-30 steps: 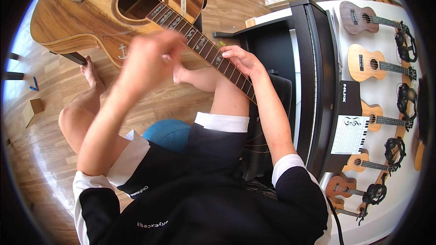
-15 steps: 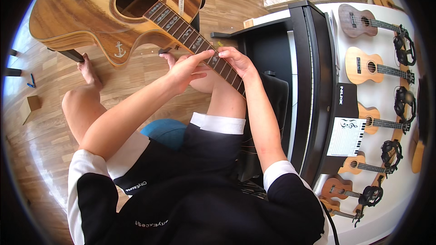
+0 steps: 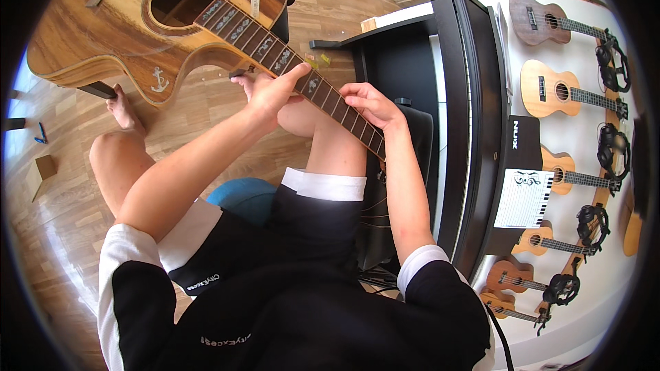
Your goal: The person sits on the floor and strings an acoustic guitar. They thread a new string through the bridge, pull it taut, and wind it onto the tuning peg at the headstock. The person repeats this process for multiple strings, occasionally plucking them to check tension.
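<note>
An acoustic guitar (image 3: 103, 34) with a brown wood body and an anchor mark lies across the upper left. Its neck (image 3: 326, 96) slants down to the right, with patterned inlays on the dark fretboard. My left hand (image 3: 268, 96) is closed around the neck, thumb on the fretboard and the other fingers partly hidden beneath. Farther along the neck, my right hand (image 3: 375, 105) is bent at the fretboard's far edge, thumb and forefinger close together. Whether a string lies in that pinch is too small to see. Thin loose strings (image 3: 375, 216) hang below the neck's end.
A black digital piano (image 3: 467, 130) stands at my right, a black seat (image 3: 412, 144) before it. Several ukuleles (image 3: 550, 89) and headphones (image 3: 612, 151) hang on the white wall. Blue pliers (image 3: 41, 133) and a small cardboard box (image 3: 45, 168) lie on the wooden floor.
My hands have moved apart: the left went back toward the guitar body, the right farther toward the neck's end. The guitar appears shifted slightly left and up in the picture.
</note>
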A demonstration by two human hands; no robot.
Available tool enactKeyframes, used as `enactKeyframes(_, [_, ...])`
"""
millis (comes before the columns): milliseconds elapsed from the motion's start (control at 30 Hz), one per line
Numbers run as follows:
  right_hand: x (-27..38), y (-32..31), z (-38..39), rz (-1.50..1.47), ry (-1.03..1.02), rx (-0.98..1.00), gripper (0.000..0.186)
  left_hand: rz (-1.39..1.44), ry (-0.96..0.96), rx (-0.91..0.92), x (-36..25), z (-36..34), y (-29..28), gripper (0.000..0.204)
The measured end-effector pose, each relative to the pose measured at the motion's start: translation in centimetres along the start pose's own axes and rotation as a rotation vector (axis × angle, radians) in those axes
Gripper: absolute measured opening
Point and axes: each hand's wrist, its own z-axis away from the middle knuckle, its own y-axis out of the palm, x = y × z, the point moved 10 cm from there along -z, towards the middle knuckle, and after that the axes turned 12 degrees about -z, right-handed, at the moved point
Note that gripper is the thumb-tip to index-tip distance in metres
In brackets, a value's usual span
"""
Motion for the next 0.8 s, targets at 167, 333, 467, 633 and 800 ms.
enactKeyframes(167, [0.3, 0.2, 0.5, 0.042, -0.043, -0.023, 0.020, -0.120, 0.008, -0.021, -0.6, 0.3, -0.6, 0.058])
enactKeyframes(333, [0.2, 0.0, 0.2, 0.109, -0.089, -0.076, 0.018, -0.518, -0.033, 0.235, -0.9, 2.4, 0.2, 0.063])
enactKeyframes(467, [0.1, -0.5, 0.2, 0.149, -0.104, -0.085, 0.014, -1.029, 0.588, 0.159, -6.5, 5.9, 0.5, 0.030])
enactKeyframes(633, [0.4, -0.1, 0.1, 0.149, -0.131, -0.079, 0.015, -1.215, 1.195, -0.410, -15.0, 11.5, -3.8, 0.009])
enactKeyframes(800, [0.2, -0.3, 0.1, 0.143, -0.133, -0.105, 0.019, -1.475, 1.155, -0.658, -18.2, 9.8, -9.1, 0.027])
